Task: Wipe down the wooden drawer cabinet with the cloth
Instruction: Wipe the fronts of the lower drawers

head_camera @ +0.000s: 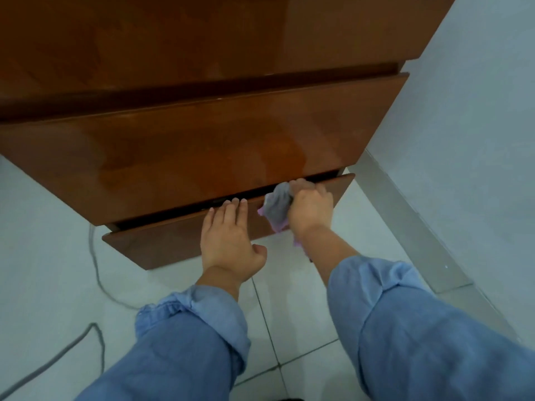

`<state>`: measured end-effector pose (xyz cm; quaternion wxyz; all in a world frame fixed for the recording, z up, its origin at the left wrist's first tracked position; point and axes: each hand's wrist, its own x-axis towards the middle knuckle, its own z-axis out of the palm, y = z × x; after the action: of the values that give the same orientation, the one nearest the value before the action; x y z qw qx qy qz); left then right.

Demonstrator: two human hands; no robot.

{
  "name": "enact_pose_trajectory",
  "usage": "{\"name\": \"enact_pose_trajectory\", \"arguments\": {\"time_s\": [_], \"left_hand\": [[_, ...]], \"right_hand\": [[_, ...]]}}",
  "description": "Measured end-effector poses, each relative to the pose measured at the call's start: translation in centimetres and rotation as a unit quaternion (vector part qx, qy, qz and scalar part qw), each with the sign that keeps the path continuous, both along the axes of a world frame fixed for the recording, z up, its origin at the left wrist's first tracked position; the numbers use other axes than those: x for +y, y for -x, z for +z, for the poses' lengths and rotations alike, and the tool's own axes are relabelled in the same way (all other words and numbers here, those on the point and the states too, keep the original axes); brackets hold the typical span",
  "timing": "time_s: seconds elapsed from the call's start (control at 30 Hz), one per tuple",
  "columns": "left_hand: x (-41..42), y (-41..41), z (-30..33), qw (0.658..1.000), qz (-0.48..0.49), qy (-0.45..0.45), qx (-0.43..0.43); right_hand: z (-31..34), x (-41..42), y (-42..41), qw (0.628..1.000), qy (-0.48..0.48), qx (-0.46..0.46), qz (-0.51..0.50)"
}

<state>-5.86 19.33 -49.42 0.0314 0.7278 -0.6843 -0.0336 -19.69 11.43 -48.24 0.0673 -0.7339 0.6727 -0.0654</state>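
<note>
Crumpled grey cloth with a pink-purple edge (277,208): bunched against the top edge of the lowest drawer front (162,241), near that drawer's right end. It sits at the gap between this drawer and the one above. Part of the cloth hangs down below the wrist, pink edge showing.

Right hand (311,208): fingers (302,185) curled tight around the cloth, gripping it from the right side and from above; fingertips hook over the drawer's top edge. Cloth bulges out to the left of the fist.

Left hand (228,238): just beside the cloth on its left, not touching it. Fingers (231,209) straight and held side by side, laid flat on the drawer front, tips reaching the top edge; thumb stuck out to the right. Nothing held.

Glossy reddish-brown wooden drawer cabinet (202,134): three drawer fronts visible, lowest one pulled slightly outward, dark gap above it.

Both forearms wear rolled-up light blue sleeves (405,328).

Pale tiled floor (289,328) below; a grey cable (95,270) loops across it at the left. Pale wall (477,111) at the right, with a grey skirting strip at its base.
</note>
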Motion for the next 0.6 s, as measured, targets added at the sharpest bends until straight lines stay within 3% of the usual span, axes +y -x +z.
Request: {"name": "enact_pose_trajectory", "arguments": {"time_s": [0.2,0.37,0.6], "left_hand": [[0.7,-2.3,0.9,0.999,-0.028,-0.027,-0.003],[3.6,-6.6,1.3,0.998,0.039,-0.035,-0.045],[6.7,-12.0,1.4,0.989,0.126,-0.052,-0.056]], "right_hand": [[-1.1,1.7,-3.2,0.999,0.027,-0.017,0.035],[-0.3,1.6,-2.9,0.999,-0.040,0.012,0.035],[-0.5,1.5,-3.6,0.999,-0.048,0.009,0.018]]}}
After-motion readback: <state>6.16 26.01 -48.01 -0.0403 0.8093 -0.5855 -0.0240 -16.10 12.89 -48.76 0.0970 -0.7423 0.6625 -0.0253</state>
